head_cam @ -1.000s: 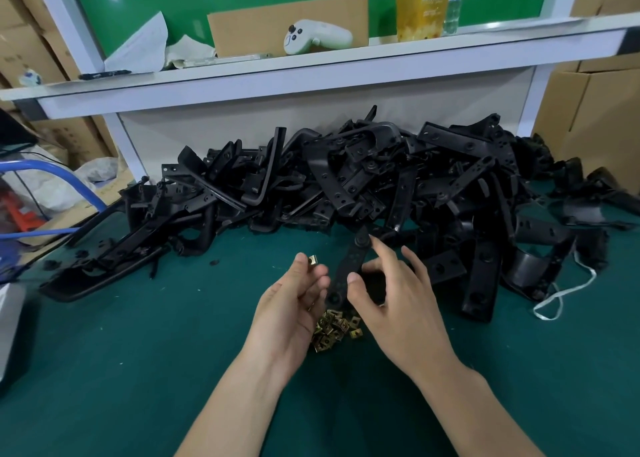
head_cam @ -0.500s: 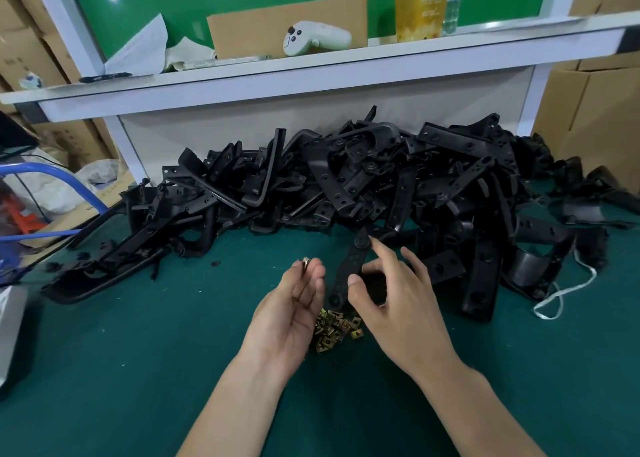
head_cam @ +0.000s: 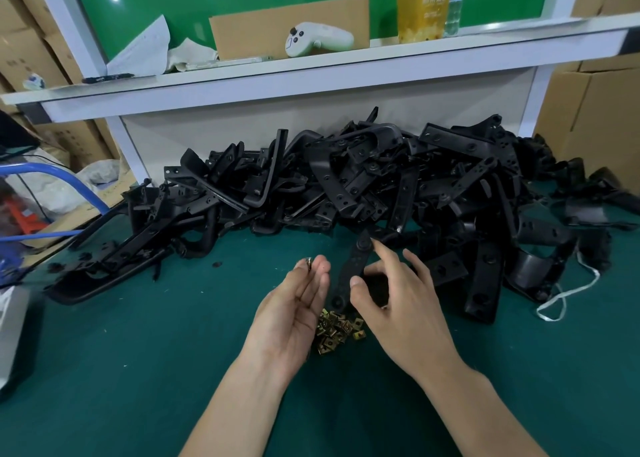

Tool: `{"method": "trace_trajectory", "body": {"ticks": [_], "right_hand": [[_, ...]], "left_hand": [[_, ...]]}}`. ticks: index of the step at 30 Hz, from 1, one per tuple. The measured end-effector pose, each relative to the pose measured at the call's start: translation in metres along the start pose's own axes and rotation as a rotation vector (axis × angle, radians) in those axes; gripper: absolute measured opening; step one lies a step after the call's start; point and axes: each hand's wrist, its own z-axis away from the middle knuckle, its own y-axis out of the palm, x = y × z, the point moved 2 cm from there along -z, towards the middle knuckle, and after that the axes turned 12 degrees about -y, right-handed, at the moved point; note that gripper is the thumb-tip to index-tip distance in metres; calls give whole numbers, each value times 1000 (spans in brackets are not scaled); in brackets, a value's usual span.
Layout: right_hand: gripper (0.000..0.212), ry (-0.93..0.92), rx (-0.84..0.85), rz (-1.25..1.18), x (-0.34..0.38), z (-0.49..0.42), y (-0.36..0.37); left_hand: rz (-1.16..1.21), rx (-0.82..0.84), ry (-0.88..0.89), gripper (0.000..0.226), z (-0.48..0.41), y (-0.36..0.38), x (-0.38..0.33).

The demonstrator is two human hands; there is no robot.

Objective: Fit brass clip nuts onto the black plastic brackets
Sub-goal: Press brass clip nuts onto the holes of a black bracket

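Left hand (head_cam: pixel 294 314) pinches clip nut (head_cam: pixel 308 262); right hand (head_cam: pixel 405 307) grips black bracket (head_cam: pixel 353 266); nut heap (head_cam: pixel 337 332) between hands.

A pile of brackets (head_cam: pixel 346 179) spans the middle of the frame on the table (head_cam: pixel 138 352), with a heap of clip nuts (head_cam: pixel 337 330) before it at lower centre, between the left hand (head_cam: pixel 291 314) and right hand (head_cam: pixel 405 311). Behind the pile, a shelf (head_cam: pixel 346 76) along the top carries a controller (head_cam: pixel 317 39), a bottle (head_cam: pixel 424 6) to its right.

the left hand (head_cam: pixel 294 314) has rolled palm-up beside the long black plastic bracket (head_cam: pixel 351 266), turning its pinched small brass clip nut (head_cam: pixel 308 262) edge-on.
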Motion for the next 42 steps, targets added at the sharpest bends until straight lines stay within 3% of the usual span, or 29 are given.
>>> {"method": "trace_trajectory", "body": {"ticks": [8, 19, 24, 27, 33, 37, 42], "right_hand": [[65, 0, 15, -14, 0, 0, -1], [66, -3, 16, -6, 1, 0, -2], [67, -1, -5, -25, 2, 0, -2], [67, 12, 9, -27, 1, 0, -2], [67, 21, 16, -30, 1, 0, -2], [68, 10, 7, -31, 2, 1, -3], [67, -18, 24, -43, 0, 2, 0]], "left_hand": [[-244, 75, 153, 36, -1, 3, 4], [-286, 73, 173, 33, -1, 1, 3], [-204, 118, -14, 13, 2, 2, 2], [-90, 190, -121, 20, 7, 3, 0], [-63, 227, -142, 24, 10, 6, -1], [-136, 156, -63, 13, 6, 3, -1], [-435, 20, 188, 16, 4, 4, 1]]}}
